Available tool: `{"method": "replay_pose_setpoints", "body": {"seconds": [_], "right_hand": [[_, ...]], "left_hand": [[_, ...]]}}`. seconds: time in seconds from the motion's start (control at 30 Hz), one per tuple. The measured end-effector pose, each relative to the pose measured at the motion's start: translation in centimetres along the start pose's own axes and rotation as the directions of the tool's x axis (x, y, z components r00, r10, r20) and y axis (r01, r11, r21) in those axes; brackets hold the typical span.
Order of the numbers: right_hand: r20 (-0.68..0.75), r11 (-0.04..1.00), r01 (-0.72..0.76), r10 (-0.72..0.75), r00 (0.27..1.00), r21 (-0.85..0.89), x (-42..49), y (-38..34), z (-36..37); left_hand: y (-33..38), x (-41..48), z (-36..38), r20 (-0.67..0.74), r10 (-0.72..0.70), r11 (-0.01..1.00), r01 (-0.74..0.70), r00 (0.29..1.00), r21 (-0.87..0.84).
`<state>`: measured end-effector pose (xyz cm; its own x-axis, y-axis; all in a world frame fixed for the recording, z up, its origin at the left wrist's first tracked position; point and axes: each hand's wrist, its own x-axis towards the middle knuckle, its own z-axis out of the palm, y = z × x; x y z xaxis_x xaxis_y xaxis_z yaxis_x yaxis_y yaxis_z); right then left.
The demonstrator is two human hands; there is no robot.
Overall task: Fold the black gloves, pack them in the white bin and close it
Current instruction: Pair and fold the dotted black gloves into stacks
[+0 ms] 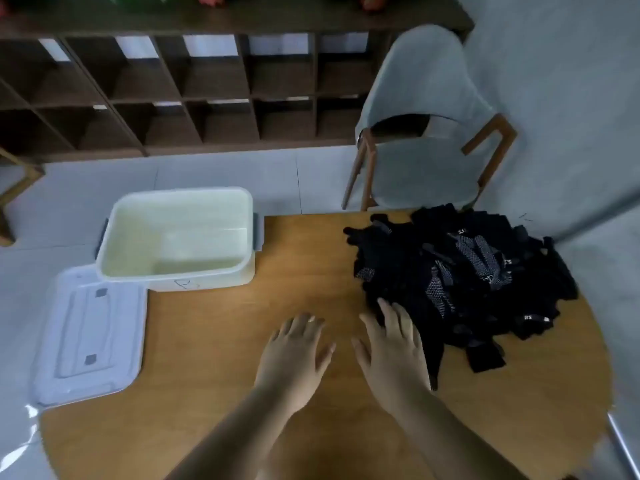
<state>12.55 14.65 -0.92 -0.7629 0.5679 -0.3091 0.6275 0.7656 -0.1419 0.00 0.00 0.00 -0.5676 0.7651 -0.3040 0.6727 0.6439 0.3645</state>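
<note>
A heap of black gloves (464,271) with grey dotted palms lies on the right half of the round wooden table (242,341). The white bin (176,268) stands open with nothing inside at the table's far left. Its pale lid (90,334) lies flat beside it, hanging over the left edge. My left hand (294,355) hovers flat over bare wood near the middle, fingers spread. My right hand (394,355) lies flat with straight fingers at the heap's near left edge, its fingertips reaching the gloves. Neither hand grips anything.
A grey upholstered chair (426,133) with wooden legs stands behind the table at the back right. A dark wooden cubby shelf (207,84) runs along the back wall. Pale tiled floor (225,174) lies between them.
</note>
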Motion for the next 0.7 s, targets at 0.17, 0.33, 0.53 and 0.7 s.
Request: {"method": "replay_pose_setpoints", "body": {"seconds": [0.17, 0.33, 0.53, 0.7], "right_hand": [[-0.148, 0.993, -0.046, 0.029, 0.989, -0.11, 1.7, 3.5, 8.4], [-0.308, 0.995, 0.036, -0.064, 0.949, -0.095, 2.4, 5.3, 12.8], [-0.429, 0.996, 0.057, -0.079, 0.9, -0.065, 3.1, 5.9, 14.7], [-0.554, 0.999, 0.037, -0.033, 0.832, -0.005, 3.2, 6.1, 15.9]], "left_hand": [[-1.1, 2.4, 8.7, -0.028, 0.045, 0.999, -0.045, 0.999, 0.021], [-2.4, 3.3, 14.6, -0.155, 0.172, 0.966, -0.135, 0.973, 0.222], [-3.2, 3.8, 16.7, -0.315, 0.235, 0.959, -0.167, 0.919, 0.228], [-3.0, 3.5, 17.5, -0.404, 0.236, 0.966, -0.168, 0.884, 0.196]]}}
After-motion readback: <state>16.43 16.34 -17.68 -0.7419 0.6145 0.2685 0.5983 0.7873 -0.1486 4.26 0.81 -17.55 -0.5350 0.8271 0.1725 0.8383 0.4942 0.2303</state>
